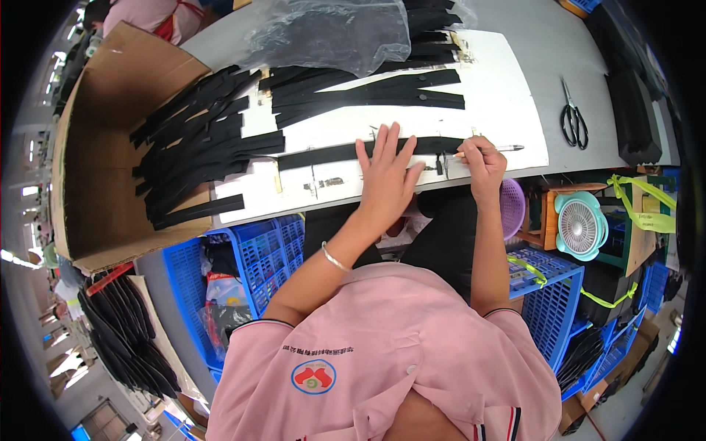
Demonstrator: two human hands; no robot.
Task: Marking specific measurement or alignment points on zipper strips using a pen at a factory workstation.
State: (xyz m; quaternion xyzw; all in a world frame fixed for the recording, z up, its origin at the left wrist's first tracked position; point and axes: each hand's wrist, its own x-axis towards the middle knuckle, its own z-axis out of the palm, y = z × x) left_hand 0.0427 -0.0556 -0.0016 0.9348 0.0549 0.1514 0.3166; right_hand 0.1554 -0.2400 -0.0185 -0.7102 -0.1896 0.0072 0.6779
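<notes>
My left hand (384, 180) lies with fingers spread over a long black fabric strip (323, 156), holding it flat against a white board (507, 110). At the strip's right end, my right hand (484, 167) is closed round a pen (509, 148), whose barrel sticks out to the right. The pen's tip is too small to make out clearly. Dark marks and bits of tape show on the board around the strip. Beyond my hands, several more black strips (368, 95) lie across the board, two with a small round piece on them.
On the left, black strips (195, 147) spill from an open cardboard box (103, 95). A clear plastic bag (331, 33) covers strips at the back. Black-handled scissors (573, 121) lie to the right. Below the table edge are blue crates (268, 257) and a small teal fan (581, 224).
</notes>
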